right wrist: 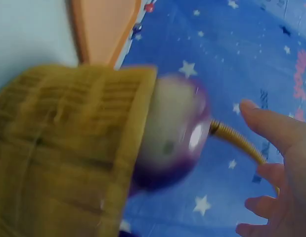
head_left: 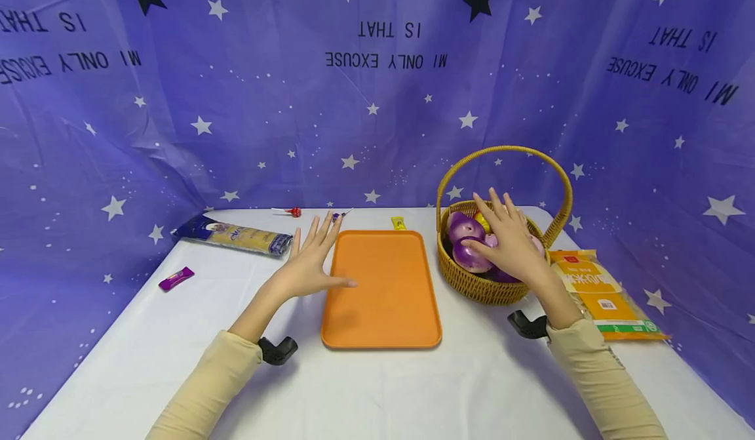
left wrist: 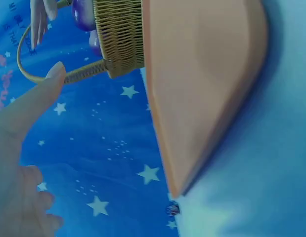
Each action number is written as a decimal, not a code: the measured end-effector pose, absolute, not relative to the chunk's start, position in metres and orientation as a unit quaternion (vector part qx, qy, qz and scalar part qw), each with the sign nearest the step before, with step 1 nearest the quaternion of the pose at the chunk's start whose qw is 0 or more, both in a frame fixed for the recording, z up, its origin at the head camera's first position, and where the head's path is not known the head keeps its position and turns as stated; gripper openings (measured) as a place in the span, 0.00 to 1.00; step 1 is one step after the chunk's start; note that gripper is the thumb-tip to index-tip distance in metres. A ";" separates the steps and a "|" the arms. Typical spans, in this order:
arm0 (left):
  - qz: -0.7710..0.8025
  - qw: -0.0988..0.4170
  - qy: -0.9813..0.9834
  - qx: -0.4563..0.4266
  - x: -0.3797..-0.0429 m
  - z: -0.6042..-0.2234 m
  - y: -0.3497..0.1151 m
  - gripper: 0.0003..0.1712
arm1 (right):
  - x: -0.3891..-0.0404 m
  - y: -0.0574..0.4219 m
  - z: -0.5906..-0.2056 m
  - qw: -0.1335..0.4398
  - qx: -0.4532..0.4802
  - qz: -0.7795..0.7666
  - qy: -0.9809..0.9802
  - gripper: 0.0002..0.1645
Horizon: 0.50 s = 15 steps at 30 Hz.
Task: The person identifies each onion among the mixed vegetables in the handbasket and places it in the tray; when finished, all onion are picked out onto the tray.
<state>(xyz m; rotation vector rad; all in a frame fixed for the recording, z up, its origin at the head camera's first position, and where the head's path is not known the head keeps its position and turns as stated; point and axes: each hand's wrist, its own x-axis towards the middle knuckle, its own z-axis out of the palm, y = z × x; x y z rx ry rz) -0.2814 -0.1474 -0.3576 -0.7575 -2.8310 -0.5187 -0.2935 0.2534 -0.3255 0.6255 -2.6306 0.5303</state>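
My left hand point(head_left: 309, 266) is spread above the left edge of an orange tray point(head_left: 389, 296), fingers straight and the thumb out over the tray. My right hand point(head_left: 510, 246) reaches over a wicker basket point(head_left: 480, 289) with a tall arched handle, its fingers spread and holding nothing. Glossy round purple things with pale patches point(head_left: 470, 256) fill the basket, along with a yellow-and-red one point(head_left: 482, 221); part of the contents is hidden behind the hand. In the right wrist view, one purple round thing point(right wrist: 170, 131) shows at the basket's rim, apart from the thumb.
A blue-and-yellow spaghetti packet point(head_left: 238, 237) and a purple wrapped candy point(head_left: 176, 279) lie at the left. Along the back are a red lollipop point(head_left: 295, 212), a dark lollipop point(head_left: 337, 217) and a yellow candy point(head_left: 398, 223). Right of the basket lies an orange-and-yellow food bag point(head_left: 604, 296).
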 end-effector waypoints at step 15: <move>-0.305 -0.094 -0.928 -0.193 -0.298 -0.390 -0.173 0.65 | -0.298 0.337 -0.329 0.111 0.227 0.196 -0.947 0.45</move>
